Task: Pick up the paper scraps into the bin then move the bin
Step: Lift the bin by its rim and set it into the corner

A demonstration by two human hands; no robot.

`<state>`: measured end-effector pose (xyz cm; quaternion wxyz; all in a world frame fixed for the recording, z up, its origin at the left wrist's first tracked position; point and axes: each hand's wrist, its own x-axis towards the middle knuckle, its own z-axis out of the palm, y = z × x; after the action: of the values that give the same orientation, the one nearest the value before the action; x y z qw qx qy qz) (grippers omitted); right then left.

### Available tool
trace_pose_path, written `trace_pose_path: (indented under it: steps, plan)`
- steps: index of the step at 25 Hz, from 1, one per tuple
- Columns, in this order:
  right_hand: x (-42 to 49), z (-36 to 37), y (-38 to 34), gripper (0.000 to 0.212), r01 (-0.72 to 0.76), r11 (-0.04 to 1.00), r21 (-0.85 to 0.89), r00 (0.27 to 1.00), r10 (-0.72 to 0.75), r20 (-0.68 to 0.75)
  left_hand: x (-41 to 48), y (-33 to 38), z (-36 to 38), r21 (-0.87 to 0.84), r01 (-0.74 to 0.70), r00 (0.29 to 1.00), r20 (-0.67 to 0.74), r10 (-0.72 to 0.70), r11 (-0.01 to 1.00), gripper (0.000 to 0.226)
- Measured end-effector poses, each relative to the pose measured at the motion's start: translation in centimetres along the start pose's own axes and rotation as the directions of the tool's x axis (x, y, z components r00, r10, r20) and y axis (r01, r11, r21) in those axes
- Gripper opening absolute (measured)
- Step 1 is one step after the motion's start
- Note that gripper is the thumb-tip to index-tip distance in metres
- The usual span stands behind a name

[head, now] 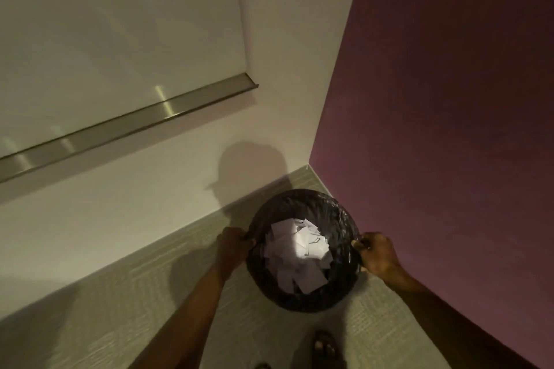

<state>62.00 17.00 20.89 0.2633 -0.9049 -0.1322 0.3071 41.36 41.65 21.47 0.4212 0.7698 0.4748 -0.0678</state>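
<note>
Left hand: left hand (232,244) is curled closed on the left rim of the bin (340,220), pinching the black liner there.
Right hand: right hand (376,253) is clenched on the opposite, right rim, fingers folded over the liner edge.
Hard to see: dim light; the bin's own wall is hidden under the crinkled liner, and whether the bin rests on the floor or is lifted cannot be told.
Cut off: both forearms run out of the lower edge; a sandalled foot (325,346) shows only partly at the bottom.
Bin contents: paper scraps (296,252), white, piled inside, brightly lit in the middle.
Bin place: in the corner, near where the white wall (168,177) meets the purple wall (449,129).
Floor: pale woven-textured floor (126,302), with shadows of arms and head.
Wall fitting: metal ledge (129,126) below a pale board.
</note>
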Motion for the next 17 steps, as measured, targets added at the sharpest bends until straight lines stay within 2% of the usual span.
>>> trace_pose_path:
  steps: [3, 7, 10, 12, 14, 17]
  plan:
    - [6.0, 2.3, 1.8, 0.012, 0.024, 0.997, -0.080, 0.999, -0.021, 0.044, 5.8, -1.5, 3.9, -0.023, 0.022, 0.999, -0.036, -0.023, 1.000, 0.040]
    - [13.7, 6.6, 5.5, 0.035, 0.073, 0.995, -0.064, 0.997, -0.072, 0.027, 12.7, -4.6, 8.8, -0.080, 0.049, 0.997, -0.055, -0.053, 0.996, 0.029]
    - [17.4, 8.9, 7.3, 0.018, 0.072, 0.997, -0.042, 0.997, -0.071, 0.019, 16.2, -6.5, 11.2, -0.087, 0.026, 0.999, -0.038, -0.029, 0.996, 0.031]
    - [19.2, 10.3, 8.1, 0.010, 0.028, 0.993, -0.114, 0.999, -0.023, 0.047, 18.1, -7.4, 12.4, -0.088, 0.052, 0.998, -0.030, -0.055, 0.995, 0.026]
    - [20.7, 11.6, 8.8, 0.021, 0.026, 0.996, -0.084, 0.998, -0.021, 0.060, 19.7, -8.1, 13.5, -0.103, 0.069, 0.997, -0.038, -0.073, 0.992, 0.022]
    - [22.5, 13.3, 11.3, 0.034, 0.024, 0.999, -0.021, 0.999, -0.025, -0.024, 21.4, -8.6, 15.0, -0.076, 0.049, 0.998, -0.042, -0.052, 0.996, 0.021]
